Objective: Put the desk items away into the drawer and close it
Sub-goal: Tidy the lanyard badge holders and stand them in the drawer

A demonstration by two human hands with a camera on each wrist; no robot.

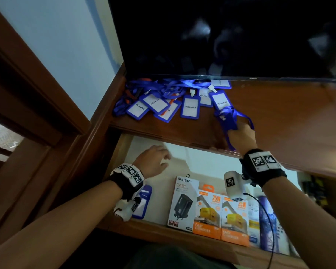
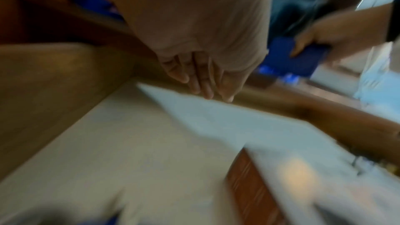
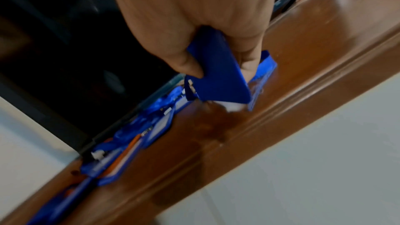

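Head view: right hand (image 1: 241, 135) fingers grip blue badge holder (image 1: 227, 119); left hand (image 1: 153, 159) fingers relaxed.

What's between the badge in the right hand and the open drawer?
Only bare desk edge, per the head view, separates the badge in the right hand from the drawer.

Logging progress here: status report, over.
Right hand grips a blue badge holder above the desk; left hand open inside the drawer. Badge pile still on desk.

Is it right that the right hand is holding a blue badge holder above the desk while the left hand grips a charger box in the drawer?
Not quite. The left hand holds no charger box; the head view shows it empty over the drawer floor. The right hand does hold the blue badge holder.
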